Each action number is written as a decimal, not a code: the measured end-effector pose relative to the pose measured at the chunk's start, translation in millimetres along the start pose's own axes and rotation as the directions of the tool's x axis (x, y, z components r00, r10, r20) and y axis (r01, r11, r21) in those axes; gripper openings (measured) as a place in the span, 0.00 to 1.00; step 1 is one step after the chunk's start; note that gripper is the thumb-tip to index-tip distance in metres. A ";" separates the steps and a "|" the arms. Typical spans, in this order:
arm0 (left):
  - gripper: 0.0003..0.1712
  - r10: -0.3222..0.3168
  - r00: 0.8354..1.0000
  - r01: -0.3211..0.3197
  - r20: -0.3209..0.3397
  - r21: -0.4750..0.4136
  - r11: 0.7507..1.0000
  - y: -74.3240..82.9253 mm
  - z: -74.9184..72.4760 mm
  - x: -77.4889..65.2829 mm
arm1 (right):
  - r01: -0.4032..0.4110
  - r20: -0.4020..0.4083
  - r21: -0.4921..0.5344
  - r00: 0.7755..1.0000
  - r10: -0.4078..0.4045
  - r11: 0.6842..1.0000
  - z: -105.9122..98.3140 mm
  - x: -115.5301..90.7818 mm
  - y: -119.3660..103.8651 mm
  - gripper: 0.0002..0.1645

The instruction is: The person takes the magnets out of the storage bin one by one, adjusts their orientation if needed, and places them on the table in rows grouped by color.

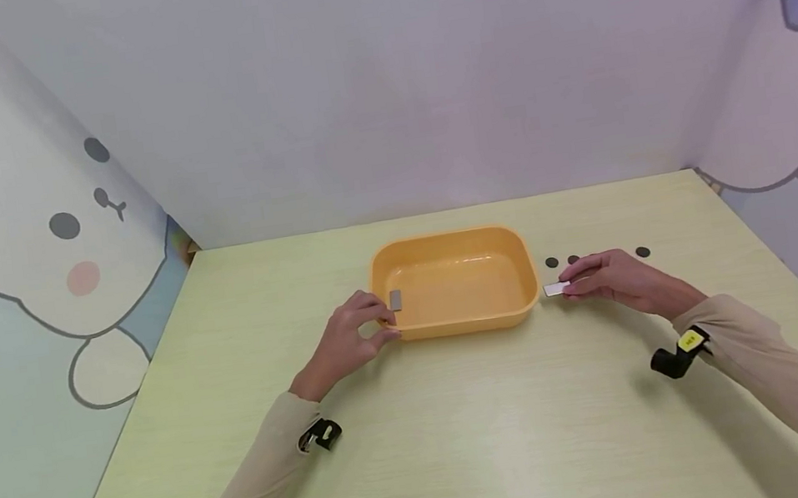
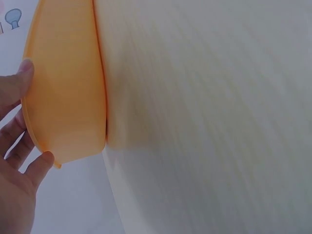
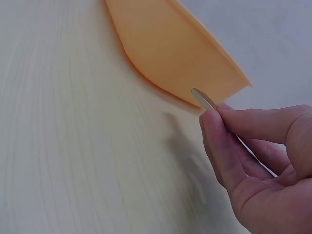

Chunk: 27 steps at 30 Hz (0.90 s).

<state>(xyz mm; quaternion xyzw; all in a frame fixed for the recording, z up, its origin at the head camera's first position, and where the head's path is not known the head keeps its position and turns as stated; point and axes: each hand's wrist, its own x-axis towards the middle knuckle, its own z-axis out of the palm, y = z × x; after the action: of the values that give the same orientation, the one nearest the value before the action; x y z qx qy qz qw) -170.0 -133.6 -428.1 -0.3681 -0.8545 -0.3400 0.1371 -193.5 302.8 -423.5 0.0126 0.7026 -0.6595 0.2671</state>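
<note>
An orange plastic basin [image 1: 464, 327] sits on the table. My left hand [image 1: 347, 338] grips its rim at the near left corner, with fingers over the edge; the left wrist view shows fingertips [image 2: 45, 160] on the rim. Inside, by the left wall, is a small grey rectangular piece [image 1: 395, 300] close to those fingers. Just off the basin's right side, my right hand [image 1: 611, 282] pinches a thin, flat, white-faced rectangular piece [image 1: 555, 289] between thumb and fingers. Seen edge-on in the right wrist view, the piece [image 3: 202, 98] points toward the basin wall; its far part is hidden in the hand.
Several small dark discs lie on the table behind the right hand, among them one disc [image 1: 551, 262] nearest the basin and another disc [image 1: 642, 251] farther right. The pale wooden table [image 1: 453, 427] meets a plain back wall, with cartoon-printed walls at both sides.
</note>
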 end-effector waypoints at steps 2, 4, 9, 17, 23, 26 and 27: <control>0.08 -0.008 1.000 0.008 0.004 -0.003 1.000 0.2 0.2 0.4 | -0.001 -0.004 -0.009 1.000 0.001 1.000 -0.3 0.5 1.1 0.15; 0.08 -0.011 1.000 0.011 0.005 -0.003 1.000 0.4 0.3 0.6 | -0.003 -0.008 -0.013 1.000 0.003 1.000 -0.9 1.3 2.4 0.16; 0.09 -0.001 1.000 0.001 -0.005 0.003 1.000 0.1 0.8 0.3 | -0.005 -0.017 -0.005 1.000 0.005 1.000 -1.7 3.9 5.1 0.18; 0.08 -0.022 1.000 0.022 0.004 0.007 1.000 -1.2 0.7 0.0 | -0.014 -0.023 0.001 1.000 0.014 1.000 -0.6 8.4 7.4 0.16; 0.08 -0.021 1.000 0.021 0.006 0.001 1.000 -2.5 1.1 -0.8 | -0.030 -0.037 -0.020 0.999 0.029 0.999 1.3 9.5 6.4 0.26; 0.08 -0.015 1.000 0.015 0.003 0.000 1.000 -2.6 1.6 -0.2 | -0.031 -0.046 -0.058 0.999 0.028 0.998 1.3 9.5 5.7 0.28; 0.08 -0.015 1.000 0.015 0.003 0.000 1.000 -2.6 1.6 -0.1 | -0.031 -0.050 -0.068 0.998 0.028 0.997 1.3 9.7 5.7 0.28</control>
<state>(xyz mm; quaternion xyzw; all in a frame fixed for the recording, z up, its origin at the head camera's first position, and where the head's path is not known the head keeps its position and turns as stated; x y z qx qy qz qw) -171.9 -133.8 -430.5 -0.3622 -0.8573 -0.3407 0.1333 -199.2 299.1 -432.5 0.0299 0.7308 -0.6304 0.2600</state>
